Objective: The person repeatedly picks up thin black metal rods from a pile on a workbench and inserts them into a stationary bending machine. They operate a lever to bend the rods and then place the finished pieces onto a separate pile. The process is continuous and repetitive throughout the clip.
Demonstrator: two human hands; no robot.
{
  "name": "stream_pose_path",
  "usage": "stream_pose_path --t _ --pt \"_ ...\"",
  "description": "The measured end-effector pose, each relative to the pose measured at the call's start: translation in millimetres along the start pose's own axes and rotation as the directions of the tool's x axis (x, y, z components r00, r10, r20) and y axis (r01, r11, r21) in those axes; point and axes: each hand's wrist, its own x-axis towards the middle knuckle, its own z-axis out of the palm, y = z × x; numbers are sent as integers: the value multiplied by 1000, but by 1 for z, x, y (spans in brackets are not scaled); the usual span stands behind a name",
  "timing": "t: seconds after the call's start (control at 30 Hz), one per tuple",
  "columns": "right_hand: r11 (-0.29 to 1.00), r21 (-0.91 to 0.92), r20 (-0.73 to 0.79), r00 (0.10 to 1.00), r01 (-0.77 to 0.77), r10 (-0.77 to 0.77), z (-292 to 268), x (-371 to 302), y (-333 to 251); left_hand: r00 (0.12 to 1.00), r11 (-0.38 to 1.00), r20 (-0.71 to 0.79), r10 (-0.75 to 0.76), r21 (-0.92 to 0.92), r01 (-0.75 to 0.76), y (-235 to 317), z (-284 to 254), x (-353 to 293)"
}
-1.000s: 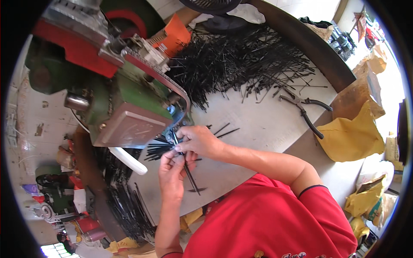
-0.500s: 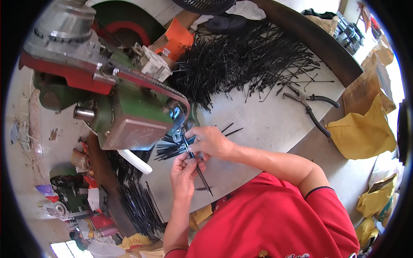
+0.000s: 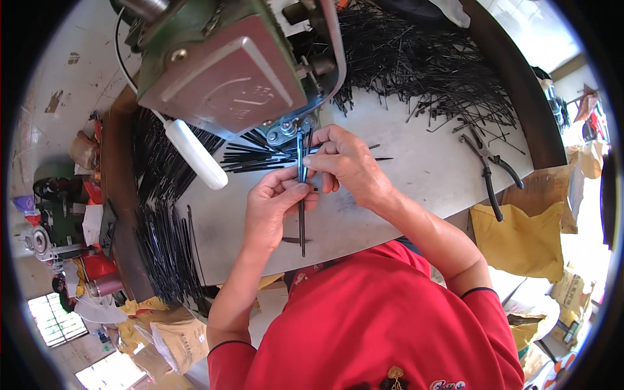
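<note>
A narrow black strip [image 3: 302, 227] runs upright between my hands, just below the lit needle area of a green sewing-type machine [image 3: 224, 84]. My left hand [image 3: 268, 205] pinches it from the left, and its lower end sticks out past the fingers toward me. Close beneath the metal rollers [image 3: 283, 132], my right hand [image 3: 351, 162] pinches the strip's upper part from the right. The strip's far end is partly hidden by fingers and machine. Behind my hands, several similar black strips [image 3: 250, 156] fan out on the metal tabletop [image 3: 240, 240].
A large tangle of thin black pieces [image 3: 422, 58] covers the back right. Bundled black strips [image 3: 166, 250] lie at the left. Pliers [image 3: 487, 162] rest near the right edge, beside a yellow sack [image 3: 520, 237]. A white handle-like bar [image 3: 195, 154] hangs left of my hands.
The view has shifted, so the machine looks larger and nearer. The strip, slanted before, now points almost straight toward me. Both hands still grip it.
</note>
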Motion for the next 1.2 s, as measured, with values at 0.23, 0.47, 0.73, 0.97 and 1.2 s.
stream_pose_path --t 0.23,0.47,0.73,0.97,1.2 --pt "995 -56 145 985 -81 89 -6 6 -9 948 784 -17 317 567 -252 -7 -3 -7" --pt "939 344 -9 1000 -23 28 -10 21 -8 905 818 -218 365 539 -200 20 -50 21" --pt "861 491 -149 987 132 -66 -3 24 4 827 869 -301 476 17 -494 16 -29 40" --pt "832 509 -216 968 222 -126 -1 22 8 807 859 -328 491 27 -512 15 -15 42" --pt "841 452 -269 945 295 -187 5 19 16 874 909 -358 328 -132 -395 8 -18 42"
